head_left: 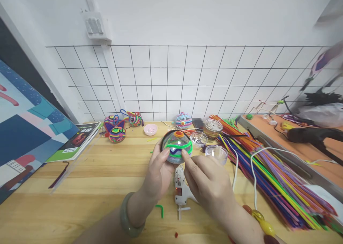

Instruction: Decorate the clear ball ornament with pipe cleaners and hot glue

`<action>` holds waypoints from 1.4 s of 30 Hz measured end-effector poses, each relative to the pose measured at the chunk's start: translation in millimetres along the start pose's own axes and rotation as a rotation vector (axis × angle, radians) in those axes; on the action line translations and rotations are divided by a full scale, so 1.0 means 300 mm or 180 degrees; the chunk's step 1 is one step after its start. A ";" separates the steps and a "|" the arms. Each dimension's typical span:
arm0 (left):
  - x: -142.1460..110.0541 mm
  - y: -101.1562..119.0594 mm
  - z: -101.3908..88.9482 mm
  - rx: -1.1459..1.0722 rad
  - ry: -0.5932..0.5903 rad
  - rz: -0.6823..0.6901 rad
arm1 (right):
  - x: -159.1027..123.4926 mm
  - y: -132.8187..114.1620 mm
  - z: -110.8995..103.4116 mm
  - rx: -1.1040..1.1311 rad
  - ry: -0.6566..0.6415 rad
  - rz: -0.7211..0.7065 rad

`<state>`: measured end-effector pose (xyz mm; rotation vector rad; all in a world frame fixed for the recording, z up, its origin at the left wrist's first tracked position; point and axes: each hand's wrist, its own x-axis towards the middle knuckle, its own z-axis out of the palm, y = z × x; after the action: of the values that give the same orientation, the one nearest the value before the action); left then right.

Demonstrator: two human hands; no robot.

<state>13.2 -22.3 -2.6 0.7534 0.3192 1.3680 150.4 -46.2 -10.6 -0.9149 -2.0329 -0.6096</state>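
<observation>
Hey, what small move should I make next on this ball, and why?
I'd probably press the green strip gently against the ball with your right index finger. Your left hand supports the ball, and your right hand has that fingertip at the strip, so it seems well placed.

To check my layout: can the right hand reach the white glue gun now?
Probably yes: the white glue gun lies close below the right hand, nothing visible between them, though that hand is busy at the decorated ball.
</observation>
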 end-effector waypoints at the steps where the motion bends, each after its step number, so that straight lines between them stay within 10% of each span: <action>1: -0.001 -0.001 -0.001 -0.0016 -0.0026 -0.0004 | 0.000 0.000 0.001 0.0006 -0.0006 0.0004; 42: 0.001 -0.016 -0.006 0.0149 -0.0002 -0.0185 | 0.016 -0.023 -0.004 -0.0003 0.0001 -0.0030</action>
<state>15.9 -21.6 -6.9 0.7775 0.3709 1.3094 143.8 -49.5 -6.6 -0.9064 -2.0378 -0.6160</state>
